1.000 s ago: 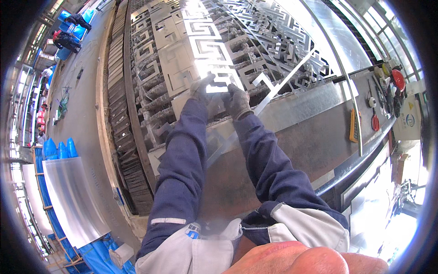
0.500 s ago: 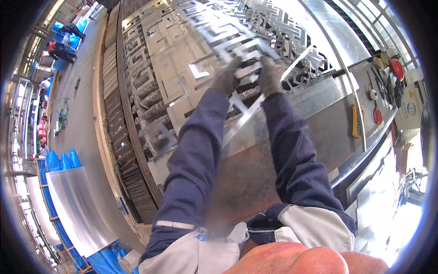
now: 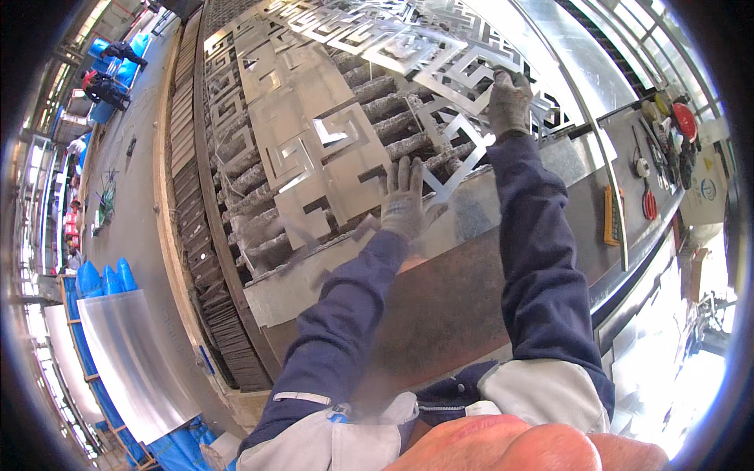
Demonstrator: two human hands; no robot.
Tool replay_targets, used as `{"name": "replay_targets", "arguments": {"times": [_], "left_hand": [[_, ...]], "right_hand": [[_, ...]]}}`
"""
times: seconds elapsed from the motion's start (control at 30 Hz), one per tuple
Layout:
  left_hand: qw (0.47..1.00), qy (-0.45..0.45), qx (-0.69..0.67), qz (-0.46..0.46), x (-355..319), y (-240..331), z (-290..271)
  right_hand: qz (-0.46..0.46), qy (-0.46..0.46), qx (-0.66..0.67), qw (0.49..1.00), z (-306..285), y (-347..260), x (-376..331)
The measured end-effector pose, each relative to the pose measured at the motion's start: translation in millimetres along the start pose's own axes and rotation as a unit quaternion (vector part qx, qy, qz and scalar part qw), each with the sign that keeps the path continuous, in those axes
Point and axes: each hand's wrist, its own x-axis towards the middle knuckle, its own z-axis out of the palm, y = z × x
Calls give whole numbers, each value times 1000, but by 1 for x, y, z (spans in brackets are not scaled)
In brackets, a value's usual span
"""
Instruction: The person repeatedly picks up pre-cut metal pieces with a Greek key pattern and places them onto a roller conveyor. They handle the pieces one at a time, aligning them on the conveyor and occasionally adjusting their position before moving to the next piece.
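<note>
A: Where were the hands at that point?

B: Both gloved. Left hand (image 3: 404, 200) was spread open, fingers splayed, palm flat near the close edge of the cut metal panel (image 3: 318, 161). Gripping nothing. Right hand (image 3: 509, 102) was further out and to the right, fingers curled shut on a strip of the same panel's fretwork.

A: And the panel itself?

B: Lying on the slat bed (image 3: 236, 212) of the cutting machine, far side of the steel ledge (image 3: 471, 259) in front of the person. Bright sheet, square spiral cut-outs. The right part looked raised off the slats where the right hand had it; the left part lay flat.

A: Why the split grip?

B: My read: the right hand took the load through a cut-out because a thin sheet has no other handle, and the flat left palm steadied the near edge so it wouldn't slide or flex. Gloves make sense given the cut edges.

A: Anything else around?

B: Hand tools (image 3: 648, 200) with red grips and a yellow-orange tool (image 3: 612, 216) on the ledge at right, well apart from both hands. Plain metal sheet (image 3: 129, 357) leaning at lower left. Other people (image 3: 106, 74) far left, not involved.
</note>
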Motion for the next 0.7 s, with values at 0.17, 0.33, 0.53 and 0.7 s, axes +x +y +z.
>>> {"name": "replay_targets", "arguments": {"times": [0.17, 0.33, 0.53, 0.7], "left_hand": [[998, 52, 36, 22, -11, -7, 28], [997, 30, 71, 27, -5, -10, 25], [994, -29, 109, 0, -9, -2, 22], [993, -6, 121, 4, -8, 1, 18]], "right_hand": [[62, -118, -21, 991, -6, -4, 18], [93, -68, -79, 990, -7, 7, 26], [-15, -130, -181, 975, 8, 51, 18], [61, -220, -163, 960, -2, 32, -7]]}}
